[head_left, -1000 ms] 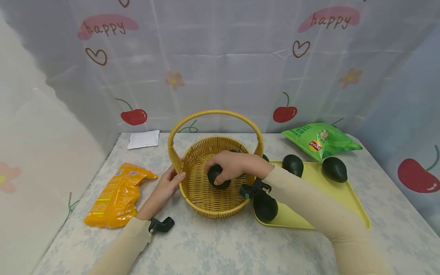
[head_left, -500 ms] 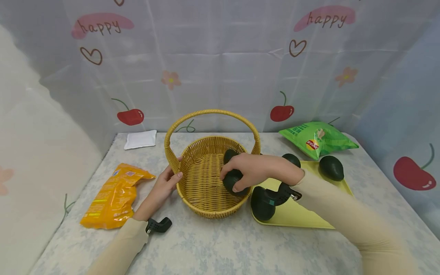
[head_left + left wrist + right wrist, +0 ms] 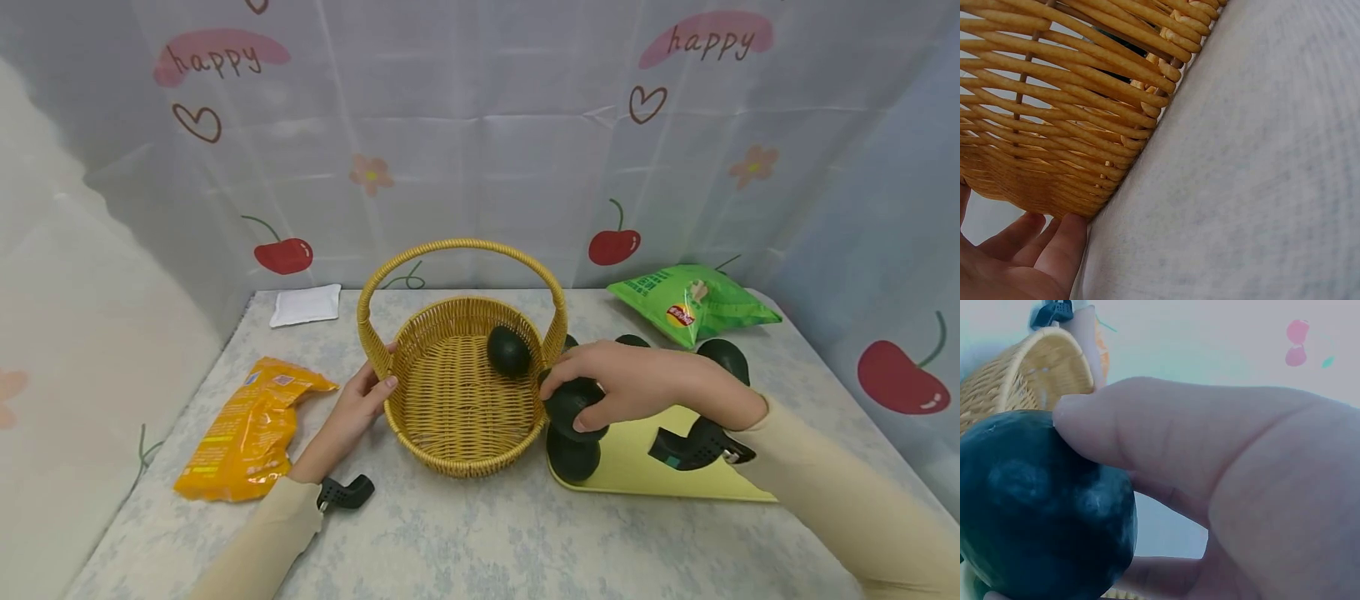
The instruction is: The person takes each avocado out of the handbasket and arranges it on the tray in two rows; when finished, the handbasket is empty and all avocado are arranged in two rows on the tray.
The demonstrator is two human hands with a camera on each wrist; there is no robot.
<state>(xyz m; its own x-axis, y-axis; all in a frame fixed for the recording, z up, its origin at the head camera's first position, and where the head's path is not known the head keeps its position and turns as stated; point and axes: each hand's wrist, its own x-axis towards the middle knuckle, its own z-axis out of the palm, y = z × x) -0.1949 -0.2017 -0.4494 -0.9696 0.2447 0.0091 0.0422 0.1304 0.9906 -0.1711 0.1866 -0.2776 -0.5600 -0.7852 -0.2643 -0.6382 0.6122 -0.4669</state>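
My right hand grips a dark green avocado just outside the basket's right rim, over the left end of the yellow tray. Up close in the right wrist view, the thumb lies on top of that avocado and fingers curl beneath. One more avocado lies inside the wicker basket, toward the back right. With thumb and fingers, my left hand holds the basket's left side at the handle base. In the left wrist view its fingertips meet the woven wall near the tablecloth.
Below the held avocado, another avocado rests on the tray's near left corner. Others, partly covered by the right arm, include one avocado at the back right. A green chip bag, an orange packet and a white packet lie around.
My right hand has carried the avocado from the basket's middle rightward past the rim to the tray's left end. The avocado left in the basket now shows fully. The left hand keeps its hold.
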